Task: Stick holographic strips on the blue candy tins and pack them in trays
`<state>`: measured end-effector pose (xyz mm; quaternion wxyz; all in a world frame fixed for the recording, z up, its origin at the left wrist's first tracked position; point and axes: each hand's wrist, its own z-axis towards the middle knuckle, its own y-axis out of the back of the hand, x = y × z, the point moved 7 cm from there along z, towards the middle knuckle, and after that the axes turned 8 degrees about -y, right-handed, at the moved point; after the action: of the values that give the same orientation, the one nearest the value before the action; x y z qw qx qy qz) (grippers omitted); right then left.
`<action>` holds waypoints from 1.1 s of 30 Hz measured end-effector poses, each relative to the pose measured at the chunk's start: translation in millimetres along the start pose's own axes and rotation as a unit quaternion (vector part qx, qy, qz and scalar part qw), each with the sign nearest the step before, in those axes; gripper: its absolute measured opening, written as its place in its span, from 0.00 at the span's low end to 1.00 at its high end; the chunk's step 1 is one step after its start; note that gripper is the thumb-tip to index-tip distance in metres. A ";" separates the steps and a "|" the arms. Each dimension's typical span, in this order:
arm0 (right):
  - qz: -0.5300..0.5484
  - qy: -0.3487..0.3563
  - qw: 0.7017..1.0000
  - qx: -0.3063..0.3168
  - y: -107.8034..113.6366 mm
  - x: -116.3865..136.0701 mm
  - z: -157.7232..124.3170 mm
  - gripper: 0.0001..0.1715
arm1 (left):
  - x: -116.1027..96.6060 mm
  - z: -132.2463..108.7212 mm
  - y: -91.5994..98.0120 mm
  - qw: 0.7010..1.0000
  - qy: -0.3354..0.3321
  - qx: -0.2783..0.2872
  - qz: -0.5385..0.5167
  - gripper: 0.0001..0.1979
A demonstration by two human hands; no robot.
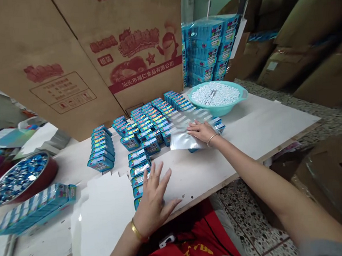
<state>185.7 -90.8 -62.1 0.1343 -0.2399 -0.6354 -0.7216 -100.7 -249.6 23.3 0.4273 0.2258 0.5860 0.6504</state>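
Note:
My left hand (pixel 154 203) hovers over the front of the table, fingers spread and holding nothing. Just behind it runs a short row of small blue boxes (pixel 138 171), partly hidden by the hand. My right hand (pixel 202 133) lies with outstretched fingers on a shiny, silvery plastic sheet or bag (pixel 179 138); which of the two I cannot tell. That sheet covers some of the blue boxes, whose edges show at its right and below it. Many more upright blue boxes (pixel 149 123) stand in rows behind and to the left.
A turquoise basin (pixel 222 109) of small white pieces stands at the back right. Large cardboard cartons (pixel 81 68) rise behind the table. On the left are a red bowl (pixel 49 171) of blue-silver pieces, a pack of blue boxes (pixel 39 209) and white sheets (pixel 104 222).

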 end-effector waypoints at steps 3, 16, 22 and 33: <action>0.010 -0.015 1.000 -0.022 -0.4 3.1 1.4 0.15 | -4.8 17.1 -13.1 0.998 -0.025 0.007 -0.051 0.32; 0.044 -0.034 0.997 -0.056 2.4 6.2 3.4 0.10 | -17.7 62.6 -47.5 0.971 0.008 0.032 -0.235 0.20; 0.063 -0.066 0.989 -0.115 9.7 10.9 6.4 0.12 | -4.4 79.8 -52.5 0.936 0.074 -0.024 -0.342 0.16; 0.289 -0.022 0.928 -0.236 53.7 47.1 -74.4 0.18 | 17.6 138.3 -71.5 0.787 0.259 -0.206 -0.522 0.29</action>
<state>159.4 -167.0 2.2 0.2623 -0.4540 -0.3530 -0.7749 20.6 -160.1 -19.4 0.5702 -0.3844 0.5554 0.4677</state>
